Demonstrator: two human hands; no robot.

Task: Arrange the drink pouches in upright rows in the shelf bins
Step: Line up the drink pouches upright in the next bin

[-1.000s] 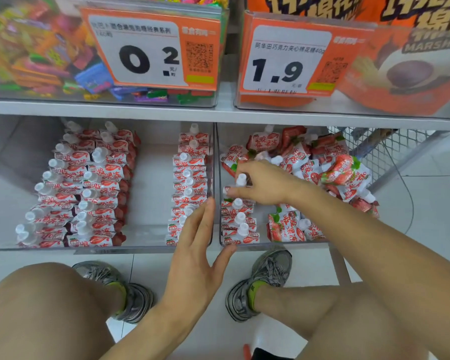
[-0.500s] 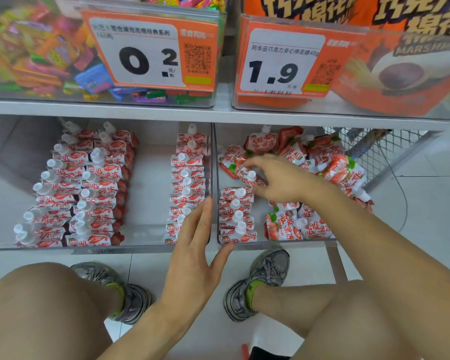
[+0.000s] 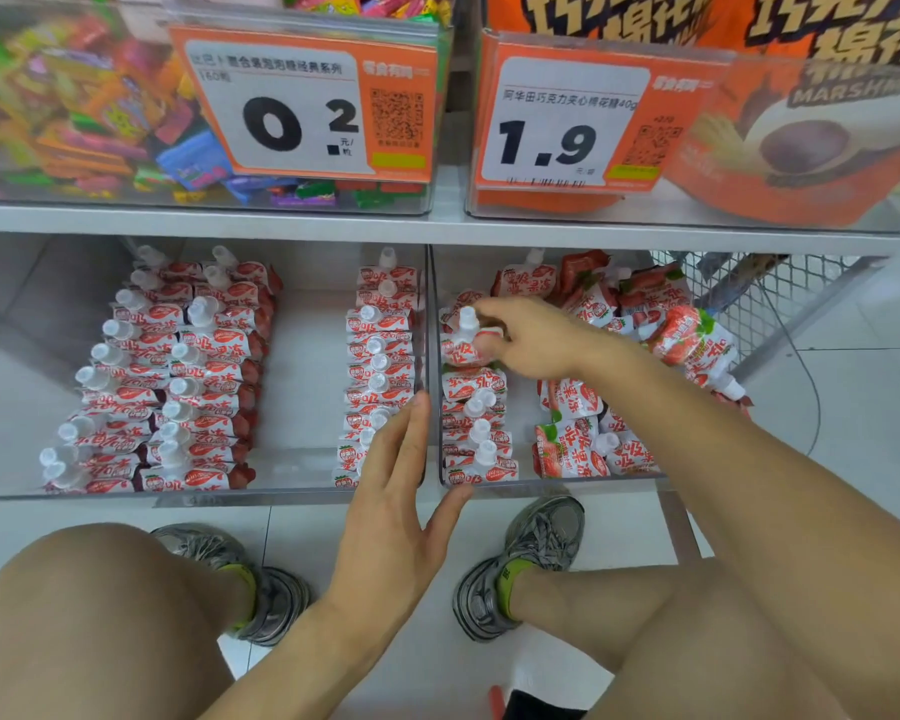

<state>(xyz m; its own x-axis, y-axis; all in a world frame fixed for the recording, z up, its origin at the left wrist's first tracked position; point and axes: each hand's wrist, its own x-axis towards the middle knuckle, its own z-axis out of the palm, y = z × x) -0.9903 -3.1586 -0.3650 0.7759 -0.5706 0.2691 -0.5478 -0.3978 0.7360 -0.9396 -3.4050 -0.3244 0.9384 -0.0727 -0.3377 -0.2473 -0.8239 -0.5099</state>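
drink pouches (image 3: 178, 371) stand in upright rows in the left shelf bin (image 3: 302, 475), while the right shelf bin (image 3: 583, 478) holds one short row (image 3: 476, 433) by its left wall and a loose heap (image 3: 630, 314) behind. right hand (image 3: 533, 340) pinches a white-capped pouch (image 3: 463, 340) at that row's far end. left hand (image 3: 393, 511) hovers before the bins, fingers (image 3: 411, 444) straight and together.

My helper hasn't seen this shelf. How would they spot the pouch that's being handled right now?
Look at the right bin on the lower shelf, along its left wall. Behind the short upright row, the right hand grips one pouch: the only one held.
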